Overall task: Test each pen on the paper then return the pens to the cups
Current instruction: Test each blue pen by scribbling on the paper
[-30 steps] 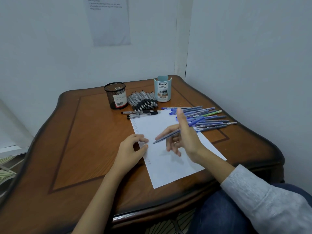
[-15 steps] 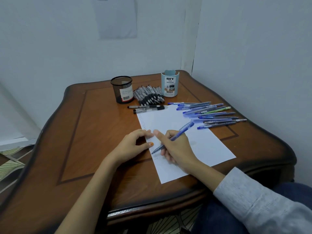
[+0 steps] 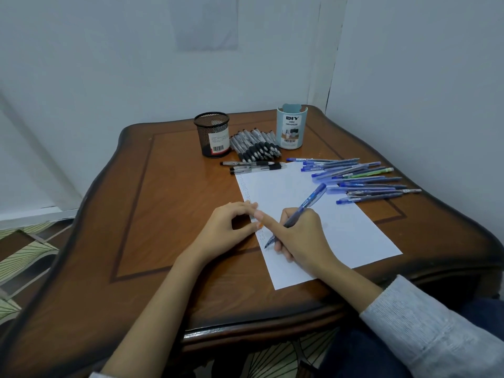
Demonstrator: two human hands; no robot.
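Mesh cup (image 3: pixel 212 135) and organizer cup (image 3: pixel 289 132) are standing apparently empty, I'm seeing; right hand (image 3: pixel 305 238) is gripping a blue pen (image 3: pixel 311 201) on the paper (image 3: pixel 341 230), left hand (image 3: pixel 221 230) resting loosely curled

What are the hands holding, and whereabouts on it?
The right hand grips a blue pen low on its barrel, near the tip. The left hand holds nothing.

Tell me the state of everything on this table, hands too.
Paper: flat, marks down left edge.
Mesh cup: upright, no pens showing.
Organizer cup: upright, no pens showing.
Black pens: heaped between the cups.
Blue pens: lying loose, right of the paper.
Held pen: tip at the paper.
Right hand: grips held pen.
Left hand: rests on paper's edge.
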